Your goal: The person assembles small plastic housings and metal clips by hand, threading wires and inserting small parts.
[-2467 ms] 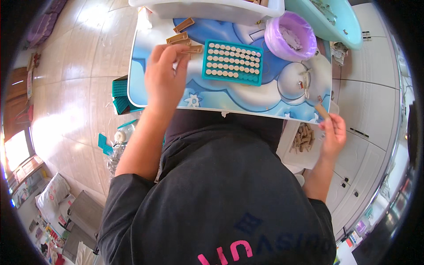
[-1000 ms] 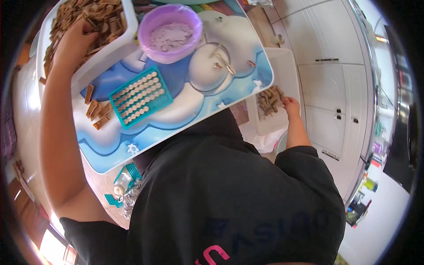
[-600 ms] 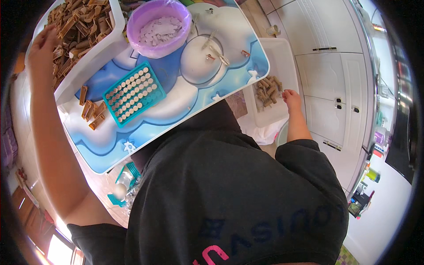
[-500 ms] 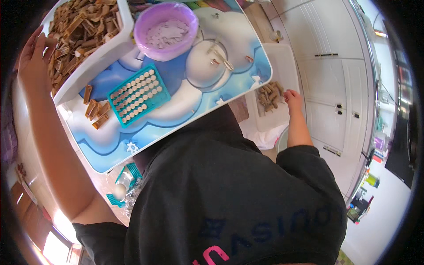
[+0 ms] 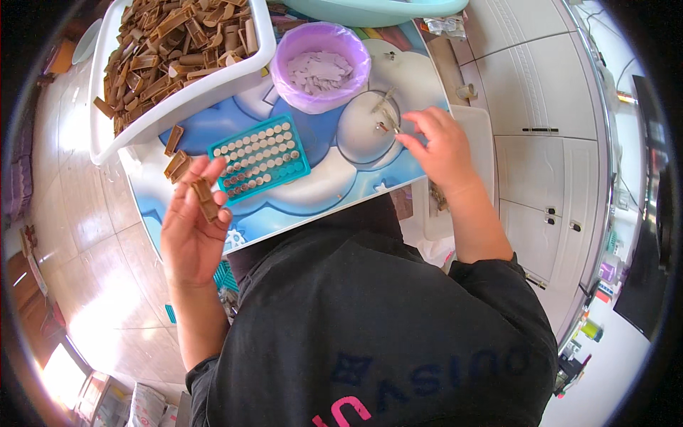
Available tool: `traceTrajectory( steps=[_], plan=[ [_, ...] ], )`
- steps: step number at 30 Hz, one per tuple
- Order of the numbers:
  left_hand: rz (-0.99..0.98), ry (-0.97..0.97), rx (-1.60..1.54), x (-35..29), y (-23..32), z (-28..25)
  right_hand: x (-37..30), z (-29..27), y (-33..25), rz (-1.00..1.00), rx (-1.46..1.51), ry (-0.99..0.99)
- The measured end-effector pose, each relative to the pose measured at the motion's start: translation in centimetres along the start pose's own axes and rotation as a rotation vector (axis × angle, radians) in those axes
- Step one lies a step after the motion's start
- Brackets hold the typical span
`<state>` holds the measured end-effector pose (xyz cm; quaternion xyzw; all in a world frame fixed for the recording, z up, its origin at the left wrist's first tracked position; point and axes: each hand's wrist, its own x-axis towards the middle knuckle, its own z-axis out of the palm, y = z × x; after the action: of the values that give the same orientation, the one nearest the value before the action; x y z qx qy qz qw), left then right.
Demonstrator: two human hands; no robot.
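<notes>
My left hand (image 5: 192,238) is raised by the table's left front, its fingers closed round a small brown trough-shaped plastic piece (image 5: 206,201). Close beside it is a teal tray (image 5: 306,169) with rows of small round whitish discs. Two more brown plastic pieces (image 5: 174,140) lie left of the tray. At the table's right side, my right hand (image 5: 445,153) has its thumb and forefinger pinched on the end of metal tweezers (image 5: 390,119). These lie over a pale round patch of the table's print.
A white bin (image 5: 265,53) heaped with brown pieces stands at the far left. Right of it is a purple bowl (image 5: 363,60) lined with a plastic bag and holding white flakes. A light teal basin (image 5: 377,11) sits at the back. Below the table's right edge is a whitish tub (image 5: 473,128).
My left hand has come from the big bin to the tray's left side and now holds a brown piece. My right hand has risen from the tub to the tweezers.
</notes>
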<state>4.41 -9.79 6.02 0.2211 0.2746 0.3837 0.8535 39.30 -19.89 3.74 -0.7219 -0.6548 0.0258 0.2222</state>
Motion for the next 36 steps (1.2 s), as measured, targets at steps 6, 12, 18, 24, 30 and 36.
traceTrajectory(
  steps=[6, 12, 18, 24, 30, 36],
  plan=[
    [-0.064, 0.056, -0.018, -0.7, -1.8, -0.2, 1.7, 1.6, -0.6, 0.341, 0.061, -0.119],
    [-0.282, 0.049, 0.126, 0.7, -3.8, 2.0, 2.0, 1.4, -2.0, 0.548, 0.781, 0.072],
    [-0.307, -0.045, 0.351, 2.5, -6.0, 5.7, -0.6, 1.4, -8.8, 0.532, 1.268, 0.147],
    [-0.388, -0.048, 0.235, 2.0, -7.0, 5.1, -2.2, 2.4, -11.7, 0.589, 1.386, 0.012],
    [-0.373, -0.032, 0.183, 1.0, -7.0, 4.1, -1.5, 2.5, -11.4, 0.201, 0.900, 0.069],
    [-0.304, 0.050, 0.100, 0.3, -6.2, 3.9, -0.5, 1.7, -11.1, -0.373, 0.394, 0.084]
  ],
)
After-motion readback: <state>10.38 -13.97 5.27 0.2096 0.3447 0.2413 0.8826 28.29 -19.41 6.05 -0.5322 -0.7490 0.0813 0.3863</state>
